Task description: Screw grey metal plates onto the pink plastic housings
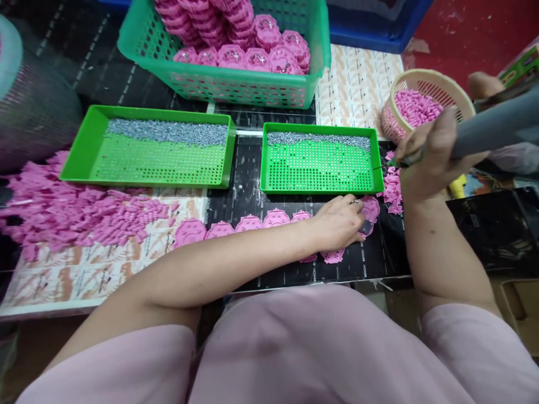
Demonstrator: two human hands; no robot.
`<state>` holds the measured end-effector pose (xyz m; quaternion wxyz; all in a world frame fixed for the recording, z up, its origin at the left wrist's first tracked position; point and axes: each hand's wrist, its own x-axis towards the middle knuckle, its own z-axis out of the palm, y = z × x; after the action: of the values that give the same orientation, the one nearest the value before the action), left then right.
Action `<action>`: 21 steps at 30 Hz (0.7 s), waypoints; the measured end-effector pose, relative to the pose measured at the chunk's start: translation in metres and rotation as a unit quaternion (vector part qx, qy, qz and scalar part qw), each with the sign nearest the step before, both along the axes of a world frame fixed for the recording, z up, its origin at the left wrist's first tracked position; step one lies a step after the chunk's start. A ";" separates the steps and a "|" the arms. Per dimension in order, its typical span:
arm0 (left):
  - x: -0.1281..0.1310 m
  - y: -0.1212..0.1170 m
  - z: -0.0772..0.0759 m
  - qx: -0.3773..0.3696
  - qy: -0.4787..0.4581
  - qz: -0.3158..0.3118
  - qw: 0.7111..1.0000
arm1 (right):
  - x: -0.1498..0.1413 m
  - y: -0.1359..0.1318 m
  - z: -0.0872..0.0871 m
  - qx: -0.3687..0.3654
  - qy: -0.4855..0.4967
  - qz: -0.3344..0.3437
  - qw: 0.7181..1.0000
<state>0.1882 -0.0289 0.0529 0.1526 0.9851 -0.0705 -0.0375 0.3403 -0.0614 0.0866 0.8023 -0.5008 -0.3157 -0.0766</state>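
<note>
My left hand reaches across the table and rests its fingers on a round pink plastic part at the right end of a row of pink round parts. My right hand is wrapped around a grey electric screwdriver, whose tip points left at the right rim of the right green tray, just above the table. That tray holds small silver screws along its far side.
A second green tray with screws lies to the left. A green basket of stacked pink parts stands behind. A beige round basket of small pink pieces stands at far right. Loose pink pieces are heaped at left.
</note>
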 end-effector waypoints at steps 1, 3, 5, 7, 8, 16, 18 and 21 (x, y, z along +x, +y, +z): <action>-0.001 -0.001 -0.001 0.002 -0.008 0.000 1.000 | 0.003 0.009 -0.007 0.022 -0.012 -0.026 0.999; -0.002 -0.002 -0.004 0.005 -0.023 0.002 1.000 | 0.006 0.020 -0.018 0.024 -0.024 -0.033 0.999; -0.003 -0.003 -0.005 0.005 -0.031 0.003 1.000 | 0.008 0.023 -0.023 0.018 -0.044 -0.035 0.998; -0.005 -0.003 -0.003 0.005 -0.036 0.005 0.999 | 0.010 0.022 -0.024 -0.003 -0.064 -0.030 0.998; -0.006 -0.002 -0.001 0.007 -0.039 0.004 0.999 | 0.011 0.021 -0.023 -0.015 -0.070 -0.025 0.997; -0.022 -0.007 0.004 0.029 -0.058 0.011 0.998 | 0.005 0.010 -0.015 -0.091 -0.095 0.014 0.991; -0.026 -0.010 -0.001 0.036 -0.077 0.016 0.996 | 0.004 0.011 -0.015 -0.080 -0.092 0.017 0.992; -0.028 -0.014 -0.006 0.052 -0.085 0.023 0.995 | 0.006 0.011 -0.013 -0.041 -0.086 0.011 0.995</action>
<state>0.1597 -0.0429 0.0465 0.0950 0.9927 -0.0582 0.0462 0.3464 -0.0500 0.0741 0.7518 -0.5216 -0.3916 -0.0970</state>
